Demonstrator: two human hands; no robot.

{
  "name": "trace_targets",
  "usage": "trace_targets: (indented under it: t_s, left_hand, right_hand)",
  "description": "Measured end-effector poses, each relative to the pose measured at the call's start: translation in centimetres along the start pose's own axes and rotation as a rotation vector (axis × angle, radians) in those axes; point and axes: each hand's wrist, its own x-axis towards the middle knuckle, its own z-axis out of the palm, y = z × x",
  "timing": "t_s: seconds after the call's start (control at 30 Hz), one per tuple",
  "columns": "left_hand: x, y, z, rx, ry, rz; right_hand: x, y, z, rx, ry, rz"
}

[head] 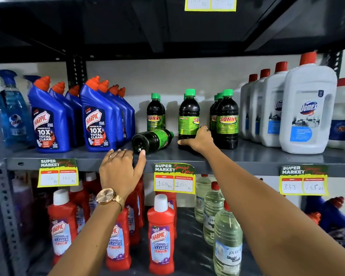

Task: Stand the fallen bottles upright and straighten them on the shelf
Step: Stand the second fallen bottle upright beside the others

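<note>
A dark Sunny bottle (151,140) with a green cap lies on its side on the grey shelf (257,156), base toward me. My left hand (120,168) rests at the shelf's front edge, fingers apart, thumb tip touching the fallen bottle's base. My right hand (197,139) is wrapped around the lower part of an upright Sunny bottle (188,116) in the middle. More Sunny bottles stand upright behind the fallen one (155,113) and in a row at the right (226,118).
Blue Harpic bottles (96,116) stand left of the fallen bottle, white Domex jugs (307,110) to the right. Price tags (173,177) hang on the shelf's front edge. Red Harpic bottles (160,236) and clear bottles (227,244) fill the lower shelf.
</note>
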Motion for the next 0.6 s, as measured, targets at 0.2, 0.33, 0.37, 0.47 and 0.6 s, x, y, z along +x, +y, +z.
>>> trace_targets:
  t_s: [0.2, 0.33, 0.37, 0.47, 0.6]
  left_hand:
    - [-0.06, -0.04, -0.14, -0.001, -0.017, -0.005]
    - [-0.02, 0.01, -0.28, -0.010, -0.061, -0.010]
    - [-0.01, 0.02, -0.32, -0.010, -0.067, -0.011]
    - [0.00, 0.04, -0.42, -0.016, -0.078, -0.013]
    - [0.07, -0.03, -0.50, -0.028, -0.100, -0.018]
  right_hand:
    - [-0.03, 0.19, -0.05, 0.096, -0.075, -0.021]
    - [-0.35, 0.01, 0.05, -0.009, -0.026, -0.048]
    - [-0.45, -0.12, 0.11, -0.008, -0.025, -0.044]
    - [-0.30, 0.03, -0.11, 0.101, -0.053, -0.010]
    - [-0.23, 0.24, -0.42, 0.115, -0.002, 0.004]
